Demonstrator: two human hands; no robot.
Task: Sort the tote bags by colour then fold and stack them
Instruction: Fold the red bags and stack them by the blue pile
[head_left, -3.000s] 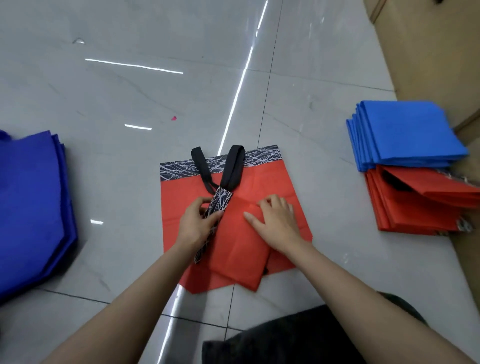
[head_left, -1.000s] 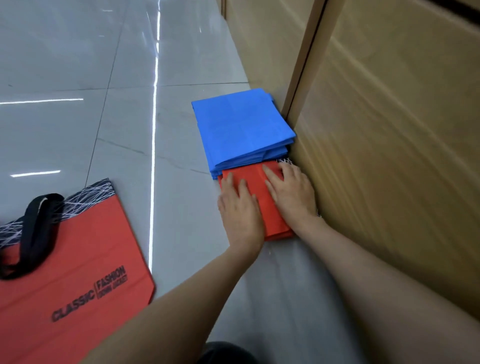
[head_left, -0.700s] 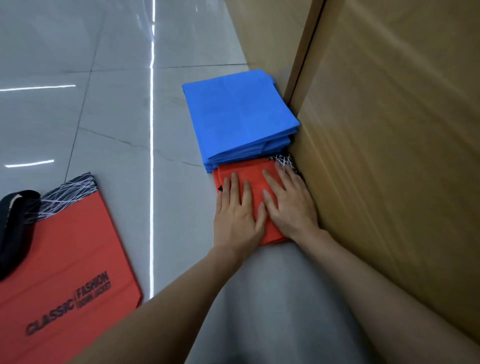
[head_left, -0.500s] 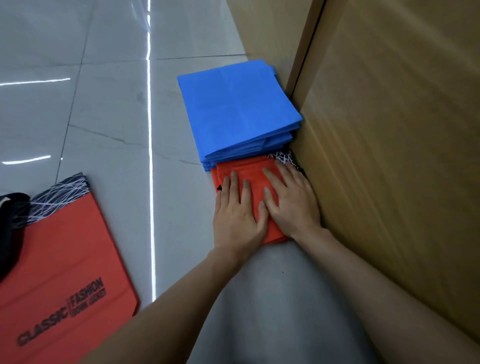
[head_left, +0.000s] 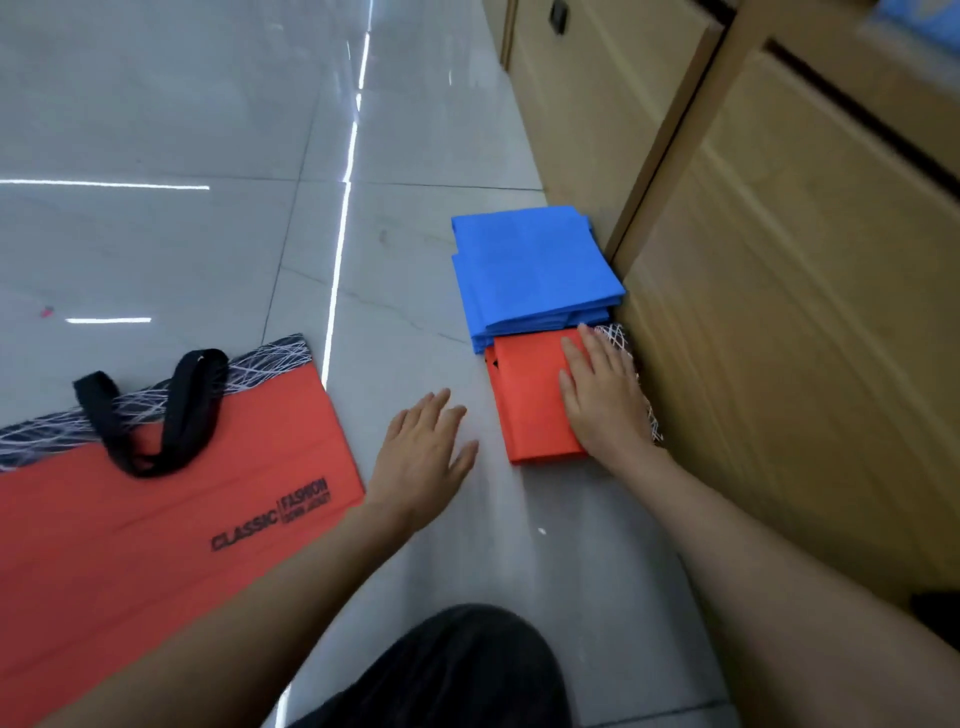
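1. Right hand (head_left: 602, 395): fingers (head_left: 574, 358) straight and close together, lying flat on the right half of the folded red bag (head_left: 530, 400). None of them curls round it. The fingertips reach almost to the bag's far edge.
2. Left hand (head_left: 423, 457): fingers (head_left: 441, 410) straight and slightly spread, palm down over bare floor (head_left: 208, 249), holding nothing. I cannot tell whether it touches the tile. It sits just left of the folded red bag, with a gap between them.
3. The folded red bag tops a low red pile on the floor, tight against the wooden cabinet (head_left: 779, 312). A black-and-white patterned edge (head_left: 621, 335) shows past the right hand on the cabinet side.
4. Blue stack (head_left: 530, 265): folded blue bags, directly beyond the red pile and touching it, also against the cabinet.
5. Unfolded red bag (head_left: 182, 519): flat on the floor, left of the left hand. The left forearm crosses its near right corner. Its black handles (head_left: 150, 410) lie looped on top, and a patterned band runs along its far edge. Its print reads "CLASSIC FASHION".
6. Dark trouser knee (head_left: 457, 670): at the bottom edge, between my two forearms.
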